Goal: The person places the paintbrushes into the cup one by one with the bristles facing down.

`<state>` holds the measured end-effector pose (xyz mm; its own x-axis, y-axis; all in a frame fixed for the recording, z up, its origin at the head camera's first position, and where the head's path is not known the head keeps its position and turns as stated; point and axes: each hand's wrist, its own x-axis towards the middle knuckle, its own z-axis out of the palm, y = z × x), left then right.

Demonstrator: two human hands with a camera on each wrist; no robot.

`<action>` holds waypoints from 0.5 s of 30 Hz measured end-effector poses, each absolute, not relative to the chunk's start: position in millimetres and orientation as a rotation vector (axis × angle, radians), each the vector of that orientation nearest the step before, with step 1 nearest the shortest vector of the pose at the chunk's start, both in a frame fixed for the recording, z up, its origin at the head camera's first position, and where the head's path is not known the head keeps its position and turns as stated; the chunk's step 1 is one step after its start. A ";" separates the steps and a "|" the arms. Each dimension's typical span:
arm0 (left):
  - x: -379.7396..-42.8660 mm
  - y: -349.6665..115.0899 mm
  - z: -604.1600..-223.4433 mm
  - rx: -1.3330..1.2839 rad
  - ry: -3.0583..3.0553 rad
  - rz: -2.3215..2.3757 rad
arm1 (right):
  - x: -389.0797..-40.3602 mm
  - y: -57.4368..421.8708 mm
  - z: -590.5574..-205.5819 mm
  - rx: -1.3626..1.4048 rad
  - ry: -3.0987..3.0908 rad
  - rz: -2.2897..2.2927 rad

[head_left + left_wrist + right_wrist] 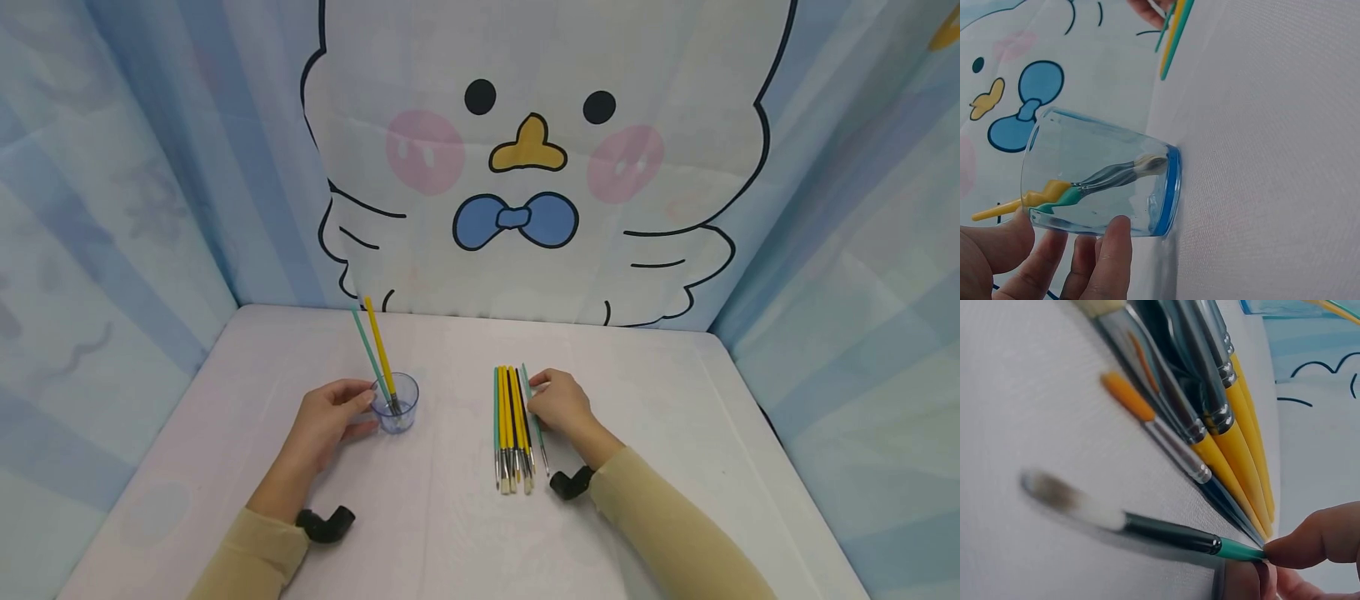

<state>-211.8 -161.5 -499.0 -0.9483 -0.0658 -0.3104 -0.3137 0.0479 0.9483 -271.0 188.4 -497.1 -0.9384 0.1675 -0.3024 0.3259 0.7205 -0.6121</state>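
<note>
Steadying the clear cup [407, 411] with your left hand [330, 417], thumb and fingers curled about its wall, you pinch a turquoise-handled brush [1150, 528] between the thumb and fingers of your right hand [562, 406]. This brush is to the right of the cup, well apart from it, just beyond a row of brushes [512, 417] on the surface [450, 542]. Its bristle end slants away from the row; whether that end touches the surface cannot be told.

1. Apply a light pinch to the handle. Excess pressure would probably roll it.
2. Draw the brush farther from the cup before raising it. The orange-tipped brush [1129, 397] lies next to it and could be dragged along.
3. Leave the bristles untouched; control from the handle should suffice.
4. Brace the cup low on its wall. A yellow brush [380, 346] and a green brush [370, 350] stand in it, bristles down, handles leaning out over its left side; their lean could tip a light cup.
5. Hold your left fingertips clear of the cup's opening.
</note>
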 end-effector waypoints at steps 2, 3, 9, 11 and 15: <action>-211.5 -161.7 -499.2 -0.391 2.127 2.019 | -269.8 188.9 -497.0 0.396 2.695 -1.057; -211.5 -161.7 -499.1 -0.389 2.126 2.020 | -269.2 189.2 -497.3 0.399 2.691 -1.077; -211.0 -161.1 -497.8 -0.392 2.128 2.019 | -268.6 192.6 -501.0 0.403 2.663 -1.195; -210.9 -161.2 -497.9 -0.392 2.127 2.021 | -268.8 193.9 -501.5 0.394 2.652 -1.230; -211.0 -162.0 -499.0 -0.382 2.121 2.031 | -269.3 194.3 -500.8 0.392 2.629 -1.285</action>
<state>-211.0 -162.0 -499.0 -0.9509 -0.0602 -0.3036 -0.3059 0.0339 0.9515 -269.3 194.3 -500.8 -0.9473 0.1524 -0.2816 0.3158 0.5897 -0.7433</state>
